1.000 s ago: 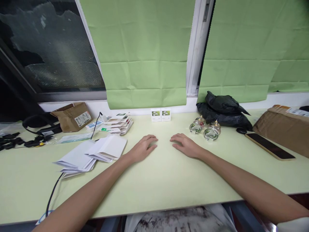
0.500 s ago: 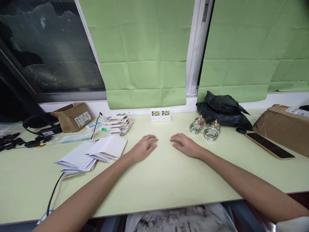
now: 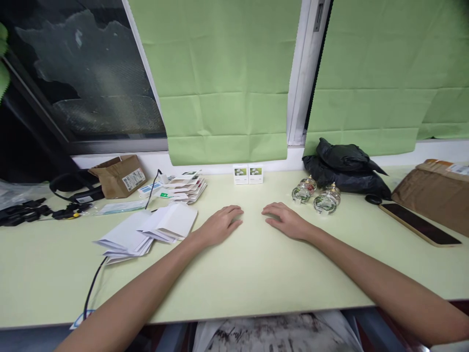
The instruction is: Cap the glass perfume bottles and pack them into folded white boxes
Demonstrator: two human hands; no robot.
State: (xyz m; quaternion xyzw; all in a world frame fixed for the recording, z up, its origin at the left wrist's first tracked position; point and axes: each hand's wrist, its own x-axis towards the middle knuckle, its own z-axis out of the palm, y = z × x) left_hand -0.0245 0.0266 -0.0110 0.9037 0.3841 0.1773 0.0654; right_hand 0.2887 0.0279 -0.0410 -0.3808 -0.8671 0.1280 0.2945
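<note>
My left hand rests on the pale table with its fingers stretched out and nothing in it. Nearest to it on the left lie folded white papers. Opposite, my right hand also lies on the tabletop, open and holding nothing, its fingertips turned toward the left hand across a gap. Beyond both hands, two small white boxes with green pictures stand side by side near the wall. To the right of my right hand sit shiny glass-like jars with gold-tipped lids.
At the right are black plastic bags, a phone, a black mouse and a brown package. On the left stand an open cardboard box, a stack of cards and a black cable.
The view has shifted slightly, so the scene sits a little further right in the picture. Both hands keep their places on the table, open and empty.
</note>
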